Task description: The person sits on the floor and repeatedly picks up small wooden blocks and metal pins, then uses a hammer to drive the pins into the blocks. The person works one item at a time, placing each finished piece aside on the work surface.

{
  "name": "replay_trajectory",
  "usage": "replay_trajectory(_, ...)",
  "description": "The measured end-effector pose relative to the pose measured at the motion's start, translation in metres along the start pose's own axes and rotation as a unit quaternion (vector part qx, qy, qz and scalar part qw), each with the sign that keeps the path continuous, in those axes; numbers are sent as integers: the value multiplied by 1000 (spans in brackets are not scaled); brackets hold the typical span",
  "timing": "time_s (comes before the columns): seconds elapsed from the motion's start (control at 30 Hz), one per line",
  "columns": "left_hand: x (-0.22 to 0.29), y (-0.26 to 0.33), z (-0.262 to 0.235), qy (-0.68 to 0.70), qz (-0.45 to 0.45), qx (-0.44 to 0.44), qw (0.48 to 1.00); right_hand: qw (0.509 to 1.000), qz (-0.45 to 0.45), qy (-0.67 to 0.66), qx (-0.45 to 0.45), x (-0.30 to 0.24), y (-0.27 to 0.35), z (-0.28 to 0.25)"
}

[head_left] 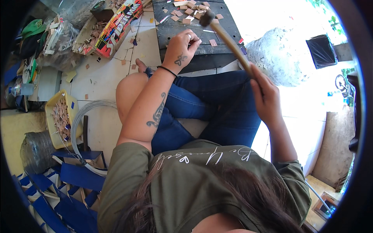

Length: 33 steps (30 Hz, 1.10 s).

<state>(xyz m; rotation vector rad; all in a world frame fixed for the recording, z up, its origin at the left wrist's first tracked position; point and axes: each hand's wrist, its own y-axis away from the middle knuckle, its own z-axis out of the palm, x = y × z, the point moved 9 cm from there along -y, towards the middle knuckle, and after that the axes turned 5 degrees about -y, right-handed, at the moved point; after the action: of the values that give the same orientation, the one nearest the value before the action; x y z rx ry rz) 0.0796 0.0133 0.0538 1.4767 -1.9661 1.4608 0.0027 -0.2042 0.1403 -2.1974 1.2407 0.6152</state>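
Note:
My right hand (265,93) grips a hammer by the lower end of its wooden handle (233,48). The dark hammer head (207,18) is raised above a black bench (217,60) in front of me. Over the bench's near edge my left hand (182,48) is closed, thumb and fingertips pinched together. What they hold, if anything, is too small to make out. Small square wooden pieces (187,21) lie scattered on the bench beyond my left hand, and a single piece (213,42) lies to its right.
A colourful printed cardboard box (116,33) with wooden scraps stands at far left. Nearer are a yellow basket (74,105) of small pieces, a coil of wire (79,136) and several blue boxes (81,176). A large pale sack (276,56) stands right of the bench.

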Motion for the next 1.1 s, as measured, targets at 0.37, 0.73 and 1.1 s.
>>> replay_trajectory(0.37,-2,1,0,-10,13,11,1000,1000,-24,6,11,-2,-2,-1)
replay_trajectory(0.73,-4,5,2,-9,10,22,1000,1000,-4,-7,-14,4,-4,6)
replay_trajectory(1.1,20,11,-11,-128,28,-12,991,995,80,-55,21,35,9,6)
